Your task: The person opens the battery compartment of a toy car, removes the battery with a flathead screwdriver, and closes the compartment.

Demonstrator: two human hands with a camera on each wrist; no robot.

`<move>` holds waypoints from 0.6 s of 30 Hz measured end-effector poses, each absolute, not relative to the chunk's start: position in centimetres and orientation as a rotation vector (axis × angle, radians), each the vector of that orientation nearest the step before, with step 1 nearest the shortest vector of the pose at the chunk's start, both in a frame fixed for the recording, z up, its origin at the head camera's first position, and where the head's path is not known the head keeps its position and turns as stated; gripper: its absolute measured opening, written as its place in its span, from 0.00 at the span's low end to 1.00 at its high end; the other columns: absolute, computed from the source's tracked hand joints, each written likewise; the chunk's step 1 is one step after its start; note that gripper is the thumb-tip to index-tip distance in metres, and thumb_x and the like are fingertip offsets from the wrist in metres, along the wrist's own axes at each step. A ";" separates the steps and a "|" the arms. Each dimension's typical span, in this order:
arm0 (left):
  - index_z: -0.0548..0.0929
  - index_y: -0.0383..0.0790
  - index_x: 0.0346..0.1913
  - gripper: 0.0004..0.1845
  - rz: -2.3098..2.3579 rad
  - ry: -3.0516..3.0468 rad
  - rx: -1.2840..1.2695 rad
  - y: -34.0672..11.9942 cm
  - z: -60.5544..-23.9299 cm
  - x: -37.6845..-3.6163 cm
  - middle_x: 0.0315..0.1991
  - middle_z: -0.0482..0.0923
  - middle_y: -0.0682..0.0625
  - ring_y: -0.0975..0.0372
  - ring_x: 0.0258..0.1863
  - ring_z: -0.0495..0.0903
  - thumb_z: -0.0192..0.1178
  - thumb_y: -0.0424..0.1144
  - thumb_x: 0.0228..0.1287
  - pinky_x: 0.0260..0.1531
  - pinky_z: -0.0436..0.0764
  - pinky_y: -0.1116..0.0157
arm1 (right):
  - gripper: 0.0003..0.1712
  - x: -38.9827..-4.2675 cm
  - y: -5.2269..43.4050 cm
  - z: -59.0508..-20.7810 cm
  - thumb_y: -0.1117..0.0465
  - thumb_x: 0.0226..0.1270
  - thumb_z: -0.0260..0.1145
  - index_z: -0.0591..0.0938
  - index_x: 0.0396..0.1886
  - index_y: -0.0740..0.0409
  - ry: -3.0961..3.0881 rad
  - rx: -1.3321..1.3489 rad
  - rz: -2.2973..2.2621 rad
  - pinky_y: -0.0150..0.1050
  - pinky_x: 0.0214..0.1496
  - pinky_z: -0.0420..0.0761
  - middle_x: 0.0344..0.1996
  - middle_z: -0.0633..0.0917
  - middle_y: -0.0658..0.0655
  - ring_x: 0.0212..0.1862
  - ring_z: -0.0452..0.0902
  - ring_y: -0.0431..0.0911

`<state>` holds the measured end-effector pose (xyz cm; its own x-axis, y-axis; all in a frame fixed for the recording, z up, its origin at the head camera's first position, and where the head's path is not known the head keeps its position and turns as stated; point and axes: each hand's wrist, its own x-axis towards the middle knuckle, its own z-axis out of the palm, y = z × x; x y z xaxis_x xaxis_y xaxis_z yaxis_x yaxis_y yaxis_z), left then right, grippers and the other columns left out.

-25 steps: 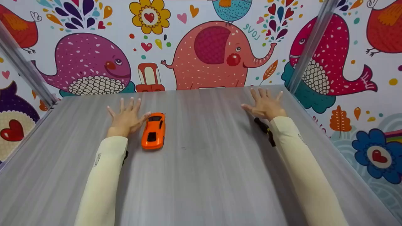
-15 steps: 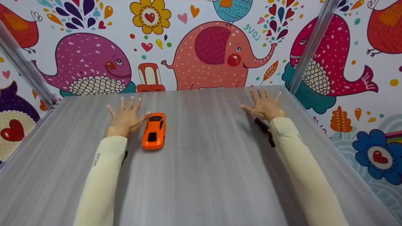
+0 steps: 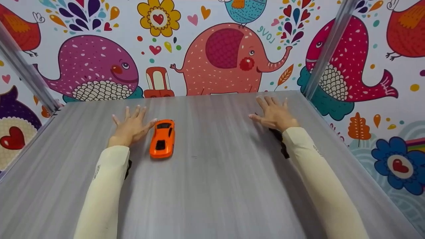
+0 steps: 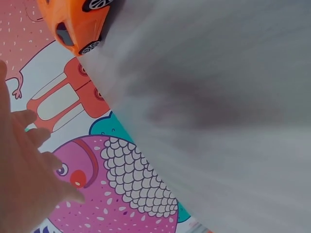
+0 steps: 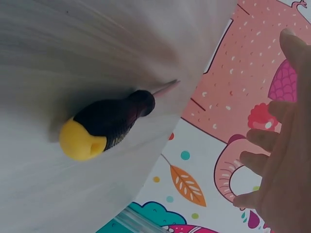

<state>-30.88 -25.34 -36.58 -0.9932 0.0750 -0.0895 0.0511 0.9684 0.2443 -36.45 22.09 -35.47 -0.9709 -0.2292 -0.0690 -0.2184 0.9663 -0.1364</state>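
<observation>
Bright cartoon animals are covering the wall (image 3: 99, 66) at the far side, and a grey striped worktop (image 3: 215, 172) is lying in front of it. An orange toy car (image 3: 162, 138) is sitting on the worktop, left of the middle, with its nose pointing to the far side. The left hand (image 3: 130, 127) is lying just beside the car, on its left. Its fingers (image 3: 136, 112) are spreading wide and holding nothing, and the thumb is almost touching the car. The right hand (image 3: 275, 115) is hovering over on the right, well apart from the car, also spread and holding nothing.

The car could be rolling away if the thumb is bumping it, because it has wheels. The screwdriver (image 5: 109, 124) could be rolling too if the right arm is knocking it.

The head view is showing only a dark bit under the right sleeve. The right wrist view is showing it clearly, with a black handle and a yellow end, lying on the worktop. The left wrist view is showing just the car's front end.
</observation>
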 end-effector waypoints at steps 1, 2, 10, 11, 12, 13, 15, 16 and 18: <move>0.42 0.41 0.81 0.51 0.382 3.017 0.102 -25.4 -36.6 -30.9 0.81 0.35 0.34 0.32 0.77 0.27 0.33 0.75 0.69 0.62 0.21 0.25 | 0.61 -36.4 22.0 -35.5 0.17 0.59 0.45 0.46 0.82 0.47 3.033 -0.351 -0.194 0.73 0.74 0.27 0.82 0.47 0.63 0.81 0.37 0.65; 0.42 0.40 0.81 0.52 0.394 3.012 0.105 -25.4 -36.7 -30.8 0.81 0.36 0.34 0.32 0.77 0.29 0.33 0.76 0.68 0.63 0.22 0.25 | 0.62 -36.4 21.9 -35.6 0.17 0.59 0.45 0.46 0.82 0.48 3.031 -0.361 -0.191 0.74 0.74 0.28 0.81 0.47 0.63 0.81 0.37 0.65; 0.43 0.40 0.81 0.52 0.572 2.925 0.085 -25.9 -36.9 -30.9 0.81 0.39 0.34 0.35 0.78 0.35 0.33 0.76 0.68 0.67 0.24 0.28 | 0.62 -35.6 19.8 -35.8 0.15 0.56 0.44 0.46 0.83 0.44 2.985 -0.411 -0.262 0.70 0.77 0.32 0.82 0.46 0.59 0.82 0.35 0.61; 0.43 0.41 0.81 0.53 0.592 2.913 0.078 -25.9 -36.9 -31.0 0.81 0.39 0.34 0.35 0.79 0.36 0.33 0.77 0.67 0.68 0.25 0.29 | 0.62 -35.5 19.5 -35.7 0.15 0.57 0.44 0.46 0.82 0.44 2.983 -0.421 -0.277 0.70 0.77 0.32 0.82 0.46 0.59 0.82 0.35 0.61; 0.43 0.41 0.81 0.54 0.614 2.902 0.070 -26.0 -37.0 -31.0 0.81 0.40 0.34 0.35 0.79 0.37 0.32 0.78 0.66 0.69 0.27 0.30 | 0.61 -35.3 19.1 -35.7 0.16 0.57 0.45 0.47 0.82 0.44 2.985 -0.430 -0.285 0.69 0.78 0.32 0.82 0.46 0.59 0.82 0.36 0.60; 0.43 0.41 0.81 0.55 0.635 2.889 0.059 -26.0 -37.0 -31.0 0.81 0.40 0.33 0.35 0.79 0.38 0.31 0.79 0.65 0.70 0.28 0.30 | 0.60 -35.1 18.8 -35.7 0.16 0.58 0.45 0.47 0.82 0.44 2.988 -0.440 -0.292 0.68 0.78 0.33 0.82 0.46 0.58 0.82 0.36 0.60; 0.42 0.41 0.81 0.56 0.683 2.862 0.029 -26.0 -37.1 -31.1 0.81 0.40 0.33 0.36 0.79 0.38 0.30 0.80 0.63 0.72 0.31 0.31 | 0.58 -34.7 18.0 -35.6 0.18 0.60 0.46 0.48 0.82 0.44 2.995 -0.468 -0.308 0.67 0.79 0.35 0.82 0.47 0.57 0.82 0.37 0.58; 0.42 0.42 0.81 0.57 0.709 2.846 0.014 -26.0 -37.2 -31.2 0.81 0.39 0.34 0.36 0.79 0.38 0.30 0.81 0.63 0.72 0.32 0.32 | 0.58 -34.5 17.7 -35.7 0.19 0.61 0.47 0.49 0.82 0.45 2.997 -0.482 -0.318 0.67 0.79 0.36 0.82 0.48 0.57 0.82 0.39 0.58; 0.42 0.42 0.81 0.57 0.767 2.820 0.003 -25.8 -37.4 -31.3 0.81 0.40 0.35 0.37 0.79 0.39 0.30 0.81 0.62 0.74 0.36 0.34 | 0.57 -34.2 16.9 -35.8 0.19 0.62 0.47 0.52 0.82 0.46 2.998 -0.506 -0.338 0.66 0.80 0.38 0.82 0.49 0.58 0.82 0.41 0.59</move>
